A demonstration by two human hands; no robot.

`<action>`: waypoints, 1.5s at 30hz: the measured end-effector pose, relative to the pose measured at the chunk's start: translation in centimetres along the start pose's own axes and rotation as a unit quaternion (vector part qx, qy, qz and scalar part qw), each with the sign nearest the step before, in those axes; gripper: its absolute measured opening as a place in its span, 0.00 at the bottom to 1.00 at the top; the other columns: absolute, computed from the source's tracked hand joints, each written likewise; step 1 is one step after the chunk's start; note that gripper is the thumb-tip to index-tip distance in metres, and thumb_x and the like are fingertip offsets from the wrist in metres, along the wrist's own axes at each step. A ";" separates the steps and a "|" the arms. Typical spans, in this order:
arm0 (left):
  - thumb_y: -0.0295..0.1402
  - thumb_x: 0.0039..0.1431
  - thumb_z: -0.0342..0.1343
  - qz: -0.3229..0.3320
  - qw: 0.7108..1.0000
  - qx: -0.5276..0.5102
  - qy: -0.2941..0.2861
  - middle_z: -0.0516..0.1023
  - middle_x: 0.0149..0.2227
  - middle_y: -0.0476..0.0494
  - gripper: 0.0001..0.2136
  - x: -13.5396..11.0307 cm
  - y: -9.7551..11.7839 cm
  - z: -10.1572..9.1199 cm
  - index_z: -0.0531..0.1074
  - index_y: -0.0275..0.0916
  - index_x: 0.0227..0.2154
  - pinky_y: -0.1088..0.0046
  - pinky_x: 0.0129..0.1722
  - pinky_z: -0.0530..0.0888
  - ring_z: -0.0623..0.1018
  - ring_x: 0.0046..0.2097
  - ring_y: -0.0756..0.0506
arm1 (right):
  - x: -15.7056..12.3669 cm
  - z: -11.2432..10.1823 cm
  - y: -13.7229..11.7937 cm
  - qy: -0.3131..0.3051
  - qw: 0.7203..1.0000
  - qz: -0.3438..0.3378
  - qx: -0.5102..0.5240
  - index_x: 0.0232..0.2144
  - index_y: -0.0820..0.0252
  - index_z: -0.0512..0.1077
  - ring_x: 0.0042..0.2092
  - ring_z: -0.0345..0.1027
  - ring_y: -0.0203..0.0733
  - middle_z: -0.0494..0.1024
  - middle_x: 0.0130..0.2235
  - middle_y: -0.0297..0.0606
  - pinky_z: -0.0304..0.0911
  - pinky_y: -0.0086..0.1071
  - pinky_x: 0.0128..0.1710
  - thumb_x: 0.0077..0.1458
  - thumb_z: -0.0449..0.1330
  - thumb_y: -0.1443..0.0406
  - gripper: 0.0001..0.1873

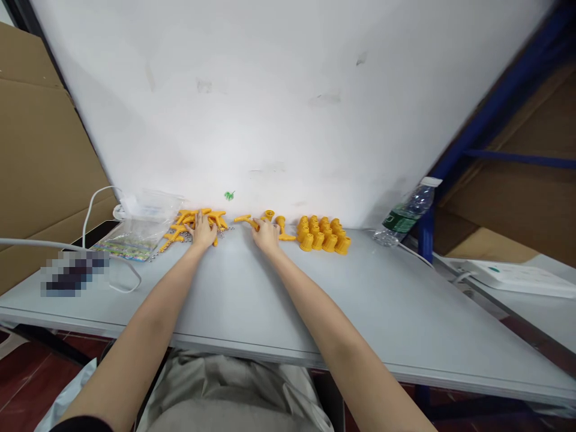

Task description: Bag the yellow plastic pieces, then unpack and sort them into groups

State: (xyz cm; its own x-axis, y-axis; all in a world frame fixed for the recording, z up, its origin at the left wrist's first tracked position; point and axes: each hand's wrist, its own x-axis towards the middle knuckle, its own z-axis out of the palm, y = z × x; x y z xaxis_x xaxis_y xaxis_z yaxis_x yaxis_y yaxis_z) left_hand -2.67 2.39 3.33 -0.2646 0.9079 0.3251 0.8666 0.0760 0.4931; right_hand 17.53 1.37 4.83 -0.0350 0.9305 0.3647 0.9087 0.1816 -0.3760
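Observation:
My left hand (202,233) lies over a pile of yellow branched plastic pieces (179,229), its fingers spread and touching them. Small metal chains (229,228) show among these pieces. A short way to the right, my right hand (266,235) has its fingers closed around a small yellow plastic piece (255,224), which they partly hide. Beside that hand are another yellow stick-like piece (243,218), a yellow flared piece (280,223) and a round-topped yellow piece (269,213). Several yellow cup-shaped pieces (330,242) stand in rows farther right.
A clear plastic bag (153,210), a phone (101,233) and a white cable (130,267) lie at the left of the grey table (243,306). A plastic bottle (409,210) leans at the right, near a blue frame post (425,237). A white panel (288,108) rises behind.

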 end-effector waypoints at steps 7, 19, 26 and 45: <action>0.37 0.62 0.46 0.108 0.994 0.018 0.031 0.51 0.69 0.34 0.26 -1.2 2.4 -2.3 0.59 0.39 0.63 0.38 0.64 0.42 0.50 0.69 0.35 | -0.9 -1.8 2.3 0.094 0.990 -0.102 0.028 0.54 0.63 0.70 0.52 0.65 0.51 0.75 0.51 0.49 0.51 0.44 0.53 0.57 0.52 0.68 0.23; 0.33 0.64 0.47 0.239 0.969 0.053 0.025 0.79 0.46 0.39 0.17 -5.4 6.1 -3.2 0.70 0.43 0.54 0.61 0.50 0.66 0.77 0.46 0.41 | -3.7 -3.4 3.8 0.134 0.950 -0.282 -0.028 0.54 0.58 0.69 0.52 0.66 0.50 0.76 0.50 0.48 0.43 0.51 0.59 0.63 0.49 0.66 0.19; 0.33 0.62 0.52 0.302 0.950 0.051 0.060 0.81 0.41 0.43 0.16 -5.8 4.4 -2.6 0.71 0.44 0.52 0.65 0.48 0.66 0.78 0.41 0.43 | -3.8 -3.0 3.0 0.064 0.961 -0.262 -0.059 0.49 0.62 0.69 0.47 0.67 0.52 0.77 0.43 0.49 0.45 0.53 0.57 0.63 0.49 0.64 0.15; 0.35 0.60 0.52 0.273 0.960 0.051 0.034 0.82 0.37 0.45 0.16 -6.4 5.0 -3.0 0.73 0.44 0.50 0.65 0.51 0.65 0.78 0.40 0.43 | -4.3 -3.9 2.4 0.079 0.965 -0.237 -0.084 0.44 0.62 0.68 0.46 0.67 0.52 0.78 0.43 0.49 0.45 0.48 0.55 0.62 0.52 0.64 0.11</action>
State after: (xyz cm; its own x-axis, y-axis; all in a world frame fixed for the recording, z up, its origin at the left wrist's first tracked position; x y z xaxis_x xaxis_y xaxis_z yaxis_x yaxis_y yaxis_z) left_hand 2.08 -4.23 6.14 0.2168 0.7954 0.5659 0.9199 -0.3606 0.1544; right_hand 21.50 -3.48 5.71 -0.4122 0.6928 0.5917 0.8609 0.5088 0.0040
